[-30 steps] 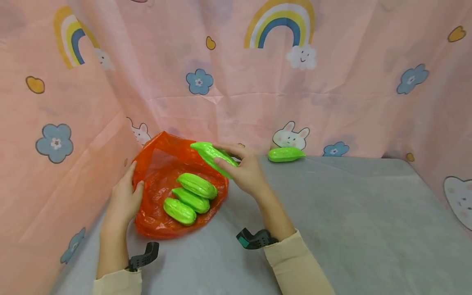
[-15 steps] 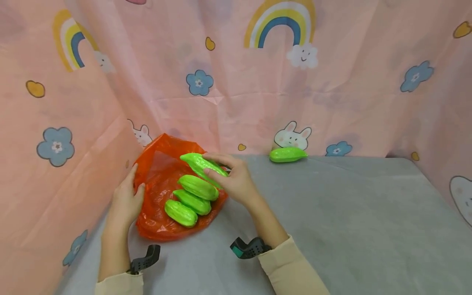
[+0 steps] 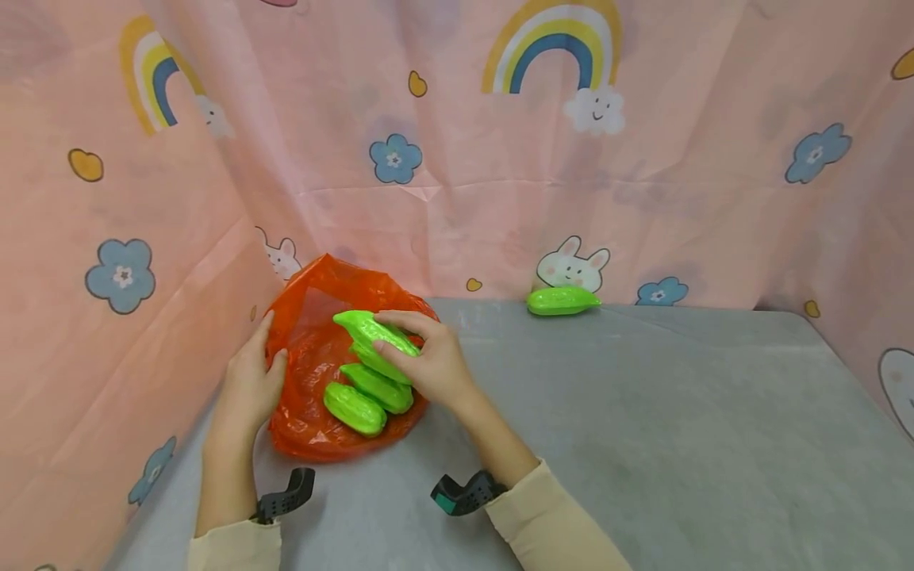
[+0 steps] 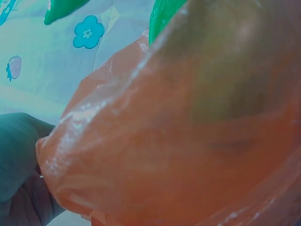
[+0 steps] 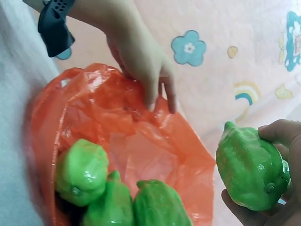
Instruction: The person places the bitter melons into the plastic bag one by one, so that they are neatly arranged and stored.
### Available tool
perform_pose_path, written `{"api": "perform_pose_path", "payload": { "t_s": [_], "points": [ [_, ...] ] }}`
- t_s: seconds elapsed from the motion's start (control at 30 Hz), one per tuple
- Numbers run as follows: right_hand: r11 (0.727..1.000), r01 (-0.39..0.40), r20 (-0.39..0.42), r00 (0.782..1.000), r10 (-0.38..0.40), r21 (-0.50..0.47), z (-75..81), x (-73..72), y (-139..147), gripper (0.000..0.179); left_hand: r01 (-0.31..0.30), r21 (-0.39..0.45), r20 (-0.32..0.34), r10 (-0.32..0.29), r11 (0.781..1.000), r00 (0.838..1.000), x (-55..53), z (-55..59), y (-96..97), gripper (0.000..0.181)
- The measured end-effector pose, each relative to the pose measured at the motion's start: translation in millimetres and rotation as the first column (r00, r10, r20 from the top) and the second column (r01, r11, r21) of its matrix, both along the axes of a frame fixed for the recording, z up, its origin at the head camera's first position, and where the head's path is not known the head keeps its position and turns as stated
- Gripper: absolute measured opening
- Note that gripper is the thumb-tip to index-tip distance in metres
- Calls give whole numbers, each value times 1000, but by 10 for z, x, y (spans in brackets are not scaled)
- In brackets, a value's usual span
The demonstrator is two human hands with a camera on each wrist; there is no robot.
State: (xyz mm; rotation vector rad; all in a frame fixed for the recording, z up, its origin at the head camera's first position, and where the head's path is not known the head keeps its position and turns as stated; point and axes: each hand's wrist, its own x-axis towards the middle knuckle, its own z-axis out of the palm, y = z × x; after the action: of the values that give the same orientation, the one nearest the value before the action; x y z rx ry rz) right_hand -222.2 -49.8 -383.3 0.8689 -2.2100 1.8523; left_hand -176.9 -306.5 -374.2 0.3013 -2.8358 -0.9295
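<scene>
My left hand (image 3: pixel 246 388) holds the left rim of an orange-red plastic bag (image 3: pixel 307 432), thumb on the inside. My right hand (image 3: pixel 443 365) grips a glossy, bright green ribbed gourd (image 5: pixel 249 167) with a pointed tip, thumb on one side and fingers on the other. That gourd is over the bag's mouth, overlapping the rearmost gourd inside in the head view. Three similar gourds lie side by side in the bag: a front one (image 3: pixel 355 409), a middle one (image 3: pixel 382 388) and the partly hidden rear one. In the left wrist view the bag (image 4: pixel 141 155) covers most of the scene.
Another green gourd (image 3: pixel 562 300) lies at the back of the grey tabletop (image 3: pixel 643 420), against a pink printed cloth (image 3: pixel 457 214). The cloth also hangs along the left and right sides. Each wrist wears a black band device (image 3: pixel 467 493).
My right hand has moved left and down with the green gourd, from the bag's right rim to above the gourds inside. My left hand keeps its hold on the bag.
</scene>
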Motion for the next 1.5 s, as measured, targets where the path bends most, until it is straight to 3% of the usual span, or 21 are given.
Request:
{"api": "perform_pose_path", "payload": {
  "t_s": [0.13,0.67,0.9,1.5],
  "points": [
    [1000,1,12,1000,-1,9,-72,39,-98,35,4,-9,-13,-4,1000,1000,8,-9,-12,69],
    [977,-13,-47,999,23,212,-334,145,-368,33,16,-27,-27,-17,1000,999,-8,-27,-27,69],
    [958,31,-119,993,3,285,-420,174,-450,35,22,-27,-29,-23,999,999,-12,-27,-17,69],
    [926,150,-173,980,-93,347,-567,176,-493,33,23,-34,4,-23,999,1000,-28,-22,-4,68]
  ]
}}
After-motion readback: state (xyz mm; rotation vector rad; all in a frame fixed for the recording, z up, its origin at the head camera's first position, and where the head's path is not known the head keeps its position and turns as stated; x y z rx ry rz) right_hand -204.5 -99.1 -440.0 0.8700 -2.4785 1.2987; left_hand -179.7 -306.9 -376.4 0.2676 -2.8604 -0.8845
